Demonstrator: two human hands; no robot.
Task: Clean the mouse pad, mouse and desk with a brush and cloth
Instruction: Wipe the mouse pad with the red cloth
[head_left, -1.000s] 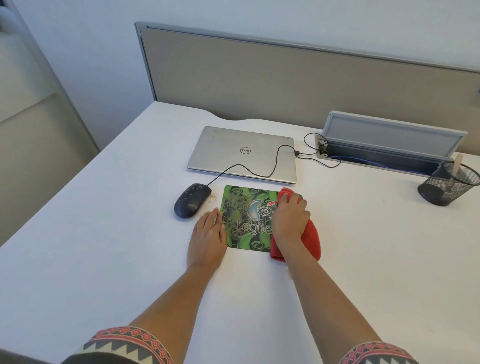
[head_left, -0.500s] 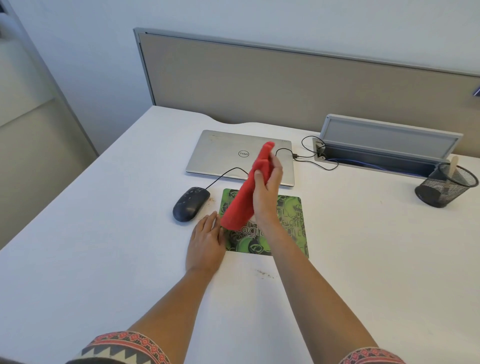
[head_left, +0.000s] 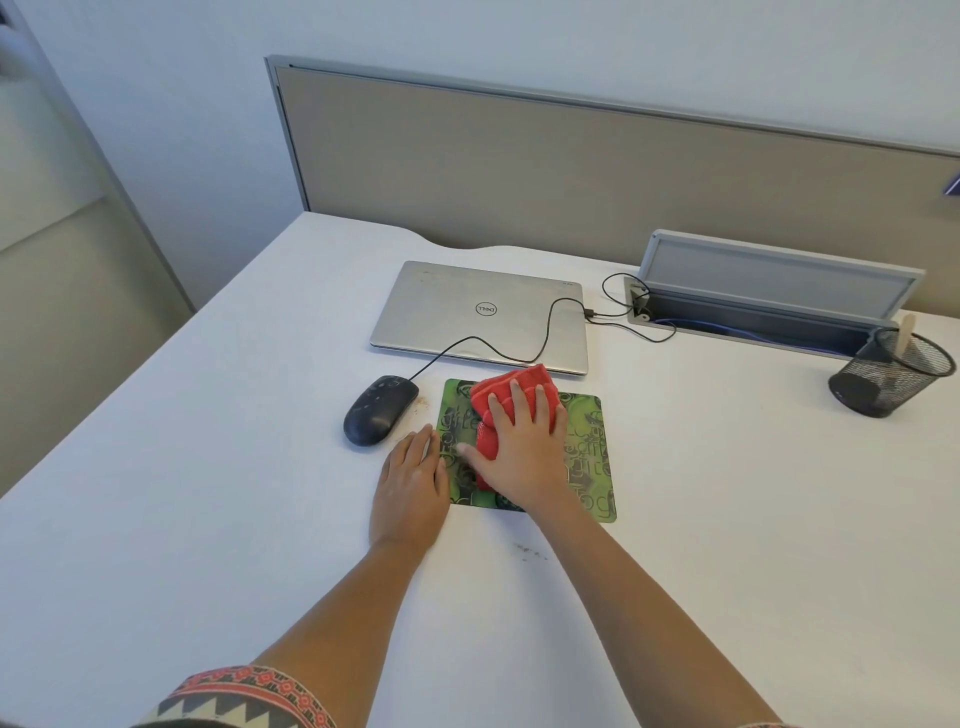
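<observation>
We work on the desk (head_left: 208, 519), wiping the pad (head_left: 587, 452) at its middle. Our left hand (head_left: 410, 488) lies flat at the pad's left edge, near the mouse (head_left: 379, 410). Our right hand (head_left: 524, 452), fingers spread, presses the cloth (head_left: 511, 389) onto the pad. Next, we judge, comes a firm sweep, then the crumbs (head_left: 530, 552).

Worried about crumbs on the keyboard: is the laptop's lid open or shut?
Shut: the laptop lies flat on the desk, lid down, logo facing up.
</observation>
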